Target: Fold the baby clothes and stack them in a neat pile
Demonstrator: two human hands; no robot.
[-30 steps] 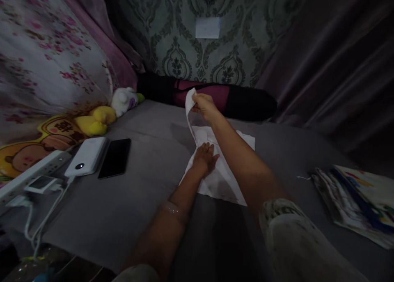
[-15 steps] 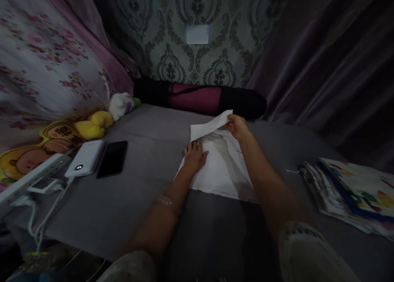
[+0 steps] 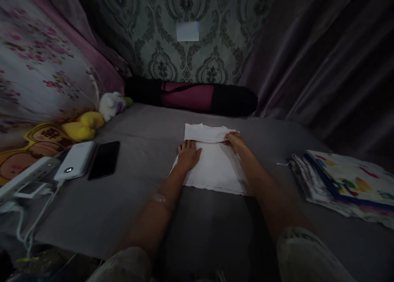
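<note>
A white cloth (image 3: 215, 169), perhaps a garment, lies on the grey sheet in front of me. Its far part is folded over toward me as a band across the top. My left hand (image 3: 187, 154) rests flat at the cloth's left side, fingers apart, tips at the edge of the folded band. At the band's right end, my right hand (image 3: 234, 140) has its fingers closed on the cloth's edge, low against the layer beneath. The right fingertips are partly hidden.
On the left are a black phone (image 3: 104, 160), a white power bank (image 3: 75, 161), a power strip (image 3: 29, 175) with cables, and plush toys (image 3: 84, 126). Folded fabrics (image 3: 351, 183) are stacked at right. A long black-and-pink bag (image 3: 187, 96) lies along the wall.
My right hand has come down toward me, bringing the raised flap of white cloth flat over the lower layer. My left hand stays on the cloth. The view has shifted slightly right.
</note>
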